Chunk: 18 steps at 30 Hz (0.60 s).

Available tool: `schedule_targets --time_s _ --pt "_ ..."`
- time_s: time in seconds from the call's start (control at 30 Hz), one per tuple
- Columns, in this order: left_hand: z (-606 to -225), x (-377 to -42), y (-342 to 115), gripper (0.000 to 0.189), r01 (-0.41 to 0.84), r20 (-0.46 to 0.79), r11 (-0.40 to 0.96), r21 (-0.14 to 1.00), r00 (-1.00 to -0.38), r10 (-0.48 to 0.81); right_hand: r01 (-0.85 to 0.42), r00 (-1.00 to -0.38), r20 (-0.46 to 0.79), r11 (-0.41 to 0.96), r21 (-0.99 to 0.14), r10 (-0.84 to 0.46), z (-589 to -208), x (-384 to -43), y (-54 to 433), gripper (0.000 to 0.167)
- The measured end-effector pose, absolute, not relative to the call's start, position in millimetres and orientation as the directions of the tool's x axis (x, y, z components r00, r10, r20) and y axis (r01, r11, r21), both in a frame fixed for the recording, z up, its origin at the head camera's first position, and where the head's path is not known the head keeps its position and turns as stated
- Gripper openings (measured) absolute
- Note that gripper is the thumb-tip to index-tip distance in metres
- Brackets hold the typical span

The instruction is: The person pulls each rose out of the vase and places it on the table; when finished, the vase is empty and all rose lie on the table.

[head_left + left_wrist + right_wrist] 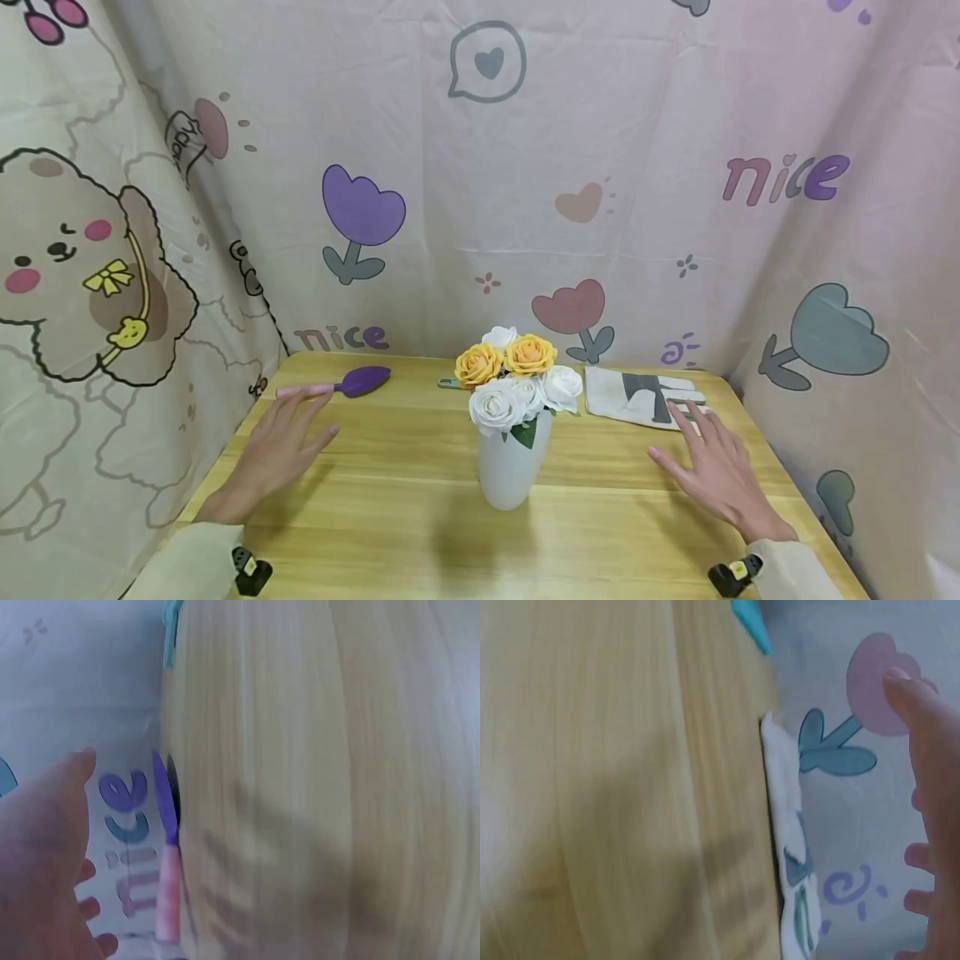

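Note:
My left hand hovers over the left side of the wooden table, fingers spread and holding nothing. Just beyond its fingertips lies a small trowel with a purple blade and pink handle; the left wrist view also shows the trowel. On the right, my right hand is held above the tabletop, fingers apart, with nothing in it. White and grey gloves lie flat near those fingers, partly covered by them in the head view. Between the hands stands a white vase with white and yellow roses.
Behind the flowers, a teal object lies at the table's back edge, mostly hidden; its kind cannot be told. A printed curtain hangs around the back and sides of the wooden table.

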<state>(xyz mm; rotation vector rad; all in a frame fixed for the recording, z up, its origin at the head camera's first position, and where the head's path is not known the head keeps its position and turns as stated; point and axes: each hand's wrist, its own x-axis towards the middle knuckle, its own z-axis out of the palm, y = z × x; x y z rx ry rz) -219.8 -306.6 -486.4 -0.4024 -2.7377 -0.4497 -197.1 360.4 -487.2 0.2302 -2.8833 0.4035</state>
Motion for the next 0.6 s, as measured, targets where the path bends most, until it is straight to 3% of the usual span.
schedule_targets --time_s 0.27,0.6 --pt "-464 -223 -270 0.060 0.372 0.298 0.851 0.372 -0.916 0.270 -0.286 -0.928 0.320 0.913 -0.290 -0.189 -472 -194 333 0.092" --pt "-435 -222 -220 0.052 0.554 0.401 0.704 0.444 -0.826 0.397 -0.417 -0.884 0.379 0.828 -0.375 -0.273 -462 -195 287 0.096"
